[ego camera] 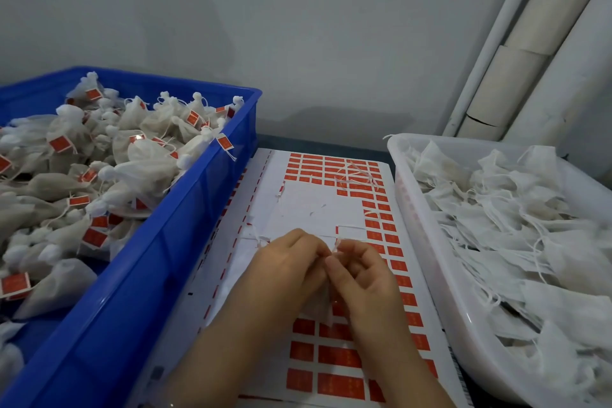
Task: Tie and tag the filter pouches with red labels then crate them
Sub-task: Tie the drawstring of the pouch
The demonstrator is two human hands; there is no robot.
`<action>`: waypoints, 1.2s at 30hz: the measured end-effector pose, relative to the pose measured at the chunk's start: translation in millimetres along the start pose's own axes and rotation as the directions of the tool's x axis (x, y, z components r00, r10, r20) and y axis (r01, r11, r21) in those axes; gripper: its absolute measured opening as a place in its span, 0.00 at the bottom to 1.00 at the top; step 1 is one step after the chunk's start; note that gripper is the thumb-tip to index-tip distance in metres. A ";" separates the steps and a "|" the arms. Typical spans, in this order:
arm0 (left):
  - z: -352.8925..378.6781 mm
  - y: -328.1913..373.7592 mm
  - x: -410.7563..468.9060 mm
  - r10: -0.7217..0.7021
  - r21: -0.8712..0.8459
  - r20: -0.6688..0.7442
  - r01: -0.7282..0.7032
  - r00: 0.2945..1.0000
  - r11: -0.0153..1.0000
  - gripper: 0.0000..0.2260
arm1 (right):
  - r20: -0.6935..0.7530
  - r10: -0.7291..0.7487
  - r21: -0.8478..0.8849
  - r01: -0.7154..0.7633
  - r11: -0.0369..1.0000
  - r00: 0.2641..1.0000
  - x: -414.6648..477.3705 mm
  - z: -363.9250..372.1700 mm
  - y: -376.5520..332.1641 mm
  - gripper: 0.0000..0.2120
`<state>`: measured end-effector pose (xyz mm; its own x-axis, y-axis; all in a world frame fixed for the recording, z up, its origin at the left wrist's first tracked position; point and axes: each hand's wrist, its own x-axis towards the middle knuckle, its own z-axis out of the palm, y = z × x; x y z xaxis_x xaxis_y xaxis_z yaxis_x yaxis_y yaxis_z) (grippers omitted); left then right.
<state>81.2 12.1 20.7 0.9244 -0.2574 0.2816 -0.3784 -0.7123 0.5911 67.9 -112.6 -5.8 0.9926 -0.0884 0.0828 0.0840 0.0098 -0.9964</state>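
The left hand (291,262) and right hand (361,272) are meeting fingertip to fingertip, fingers curled, both pinching a thin white string (337,244). A small white mesh filter pouch (318,306) is hanging just beneath them. Under both hands a white backing sheet of red rectangular labels (334,356) is lying flat; the labels' print is too small to read. Left of the left hand, a blue plastic crate (185,209) is holding tied, red-tagged pouches (145,169). Right of the right hand, a white plastic tray (427,242) is holding loose untagged pouches (496,209).
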 end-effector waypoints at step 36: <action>1.5 -12.2 0.5 -0.310 -0.565 0.322 0.445 0.894 0.695 0.10 | 0.095 -0.485 -0.495 0.464 0.735 0.869 -4.2 -6.1 -1.9 0.05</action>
<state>86.4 19.7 12.5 0.9598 -0.2196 -0.1749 0.1205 -0.2407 0.9631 63.1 -118.3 -4.4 0.8305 0.0129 0.5568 0.4789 -0.5271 -0.7020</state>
